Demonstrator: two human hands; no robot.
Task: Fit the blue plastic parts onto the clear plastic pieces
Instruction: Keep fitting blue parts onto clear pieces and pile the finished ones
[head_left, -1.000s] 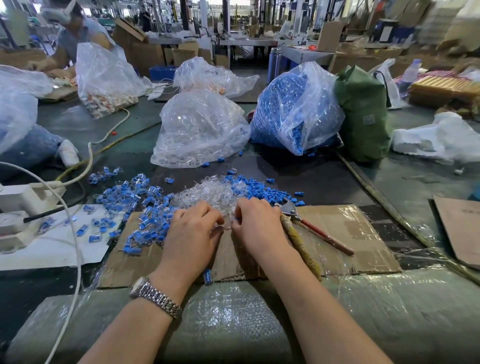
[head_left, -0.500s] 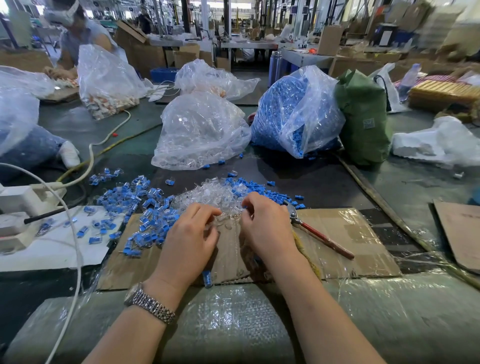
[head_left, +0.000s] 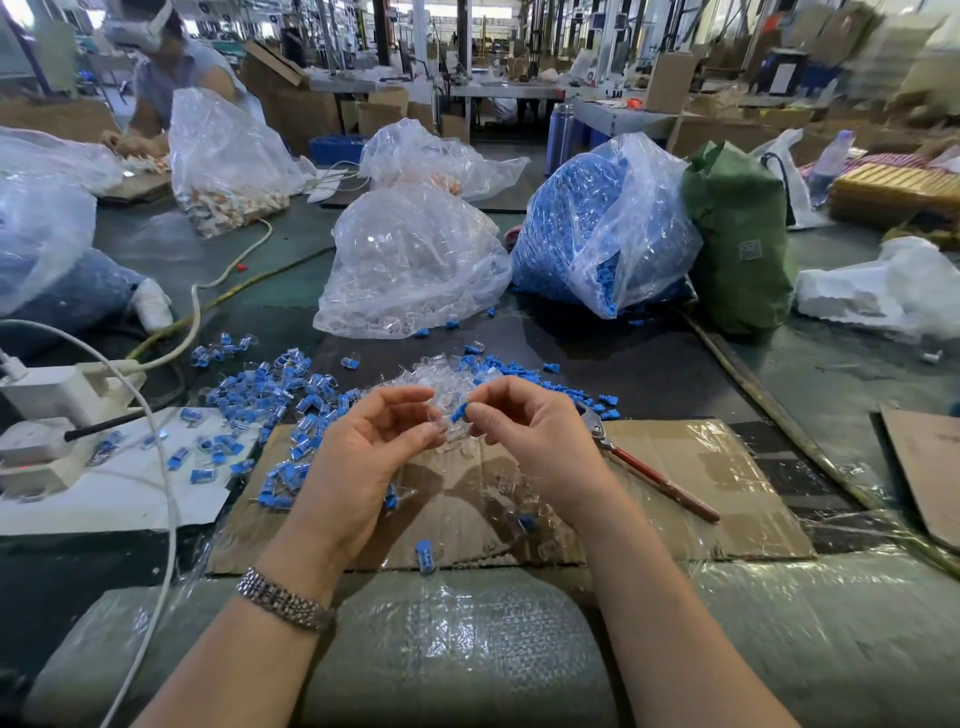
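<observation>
A: Hands?
B: Both raised above the cardboard sheet (head_left: 675, 467). Right hand (head_left: 540, 441) pinches a blue part (head_left: 458, 413) at its fingertips. Left hand (head_left: 358, 457) has fingers curled round a clear piece (head_left: 439, 423), just beside the blue part; can't tell if the two touch.

A: Stock?
B: Clear pile (head_left: 441, 382) just beyond the cardboard's far edge, loose blue parts (head_left: 524, 371) right of that pile. Fitted pieces (head_left: 270, 400) spill over the cardboard's left edge. One blue piece (head_left: 424, 556) lies at the cardboard's near edge.

A: Obstacles?
B: Red-handled pliers (head_left: 649, 473) lie on the cardboard, just right of the right hand. Bag of clear pieces (head_left: 410, 265) and bag of blue parts (head_left: 597, 228) sit well beyond the cardboard, green bag (head_left: 737, 249) right of those. White cable (head_left: 166, 493) runs down left of the cardboard.

A: Free room?
B: Bare cardboard between the hands and its near edge, and on its right half past the pliers. Dark bench (head_left: 649, 374) is open beyond the cardboard's far right corner.
</observation>
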